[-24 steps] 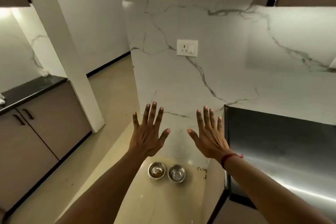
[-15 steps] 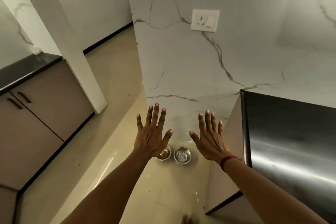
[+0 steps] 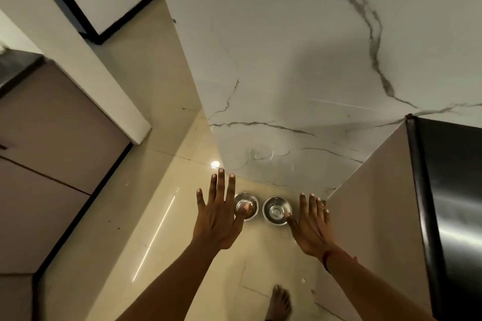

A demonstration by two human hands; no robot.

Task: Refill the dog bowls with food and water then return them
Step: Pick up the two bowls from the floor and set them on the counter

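Two small steel dog bowls stand side by side on the beige floor against the marble wall. The left bowl (image 3: 249, 204) holds a little brown food; the right bowl (image 3: 276, 210) looks bare inside. My left hand (image 3: 218, 214) is stretched out palm down with fingers spread, its thumb overlapping the left bowl in the view. My right hand (image 3: 311, 227) is spread the same way, its thumb crossing the right bowl's edge. Both hands hold nothing and hover well above the floor.
A steel-fronted fridge (image 3: 453, 203) stands at the right, with a beige side panel (image 3: 370, 211) beside the bowls. Brown cabinets (image 3: 47, 154) line the left. A white pillar (image 3: 86, 70) rises behind them. My bare foot (image 3: 280, 302) is on the floor tiles.
The view has tilted down and drawn closer to the bowls. Both spread hands now overlap the bowls instead of sitting above them. A foot has come into view.
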